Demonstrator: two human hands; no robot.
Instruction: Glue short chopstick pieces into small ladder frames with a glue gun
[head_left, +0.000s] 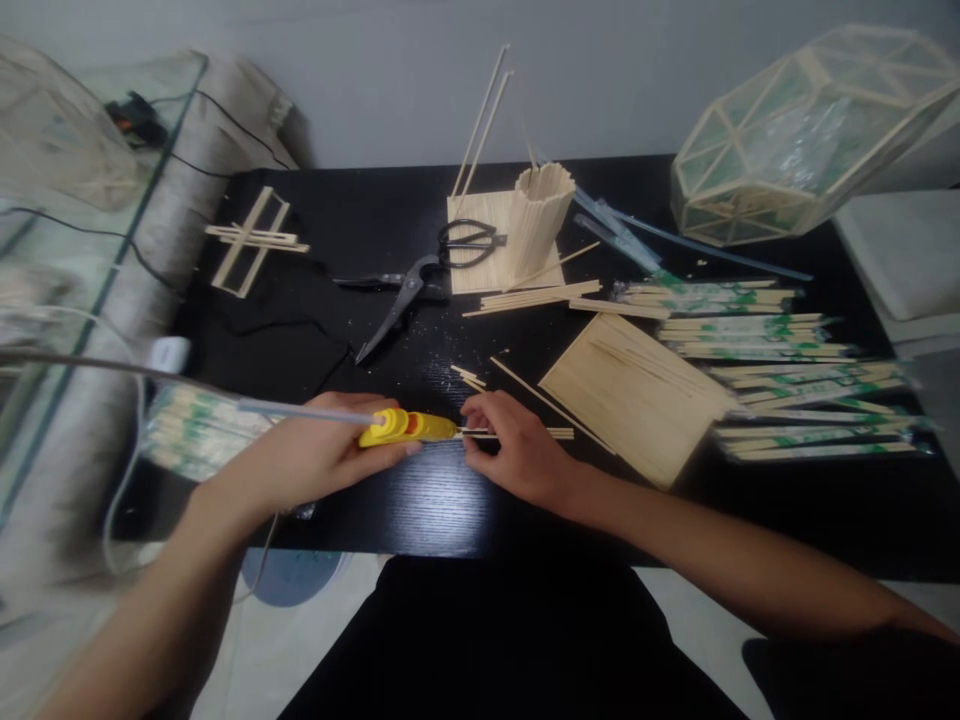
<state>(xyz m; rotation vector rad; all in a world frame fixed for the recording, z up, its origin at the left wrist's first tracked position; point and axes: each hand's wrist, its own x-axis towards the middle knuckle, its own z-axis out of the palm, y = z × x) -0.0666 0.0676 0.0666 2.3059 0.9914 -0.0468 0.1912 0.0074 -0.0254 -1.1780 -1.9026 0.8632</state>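
Observation:
My left hand (319,450) is wrapped round a yellow hot glue gun (412,427), with a pale glue stick (289,409) jutting from its back end. The gun's nozzle points right and meets the near ends of a few thin wooden sticks (556,434). Fingers of my right hand (517,445) pinch these sticks just above the black table. Short stick pieces (469,377) lie just beyond my right fingertips, and one long loose stick (551,405) slants past them. Whether glue is coming out is too small to tell.
Black-handled scissors (405,290) lie behind the hands. Farther back, a stick cylinder (541,225) stands on a stick panel (476,240). Another flat panel (637,395) and several wrapped chopstick packs (817,385) lie right. A stick frame (251,242) sits back left; a cable (120,365) crosses left.

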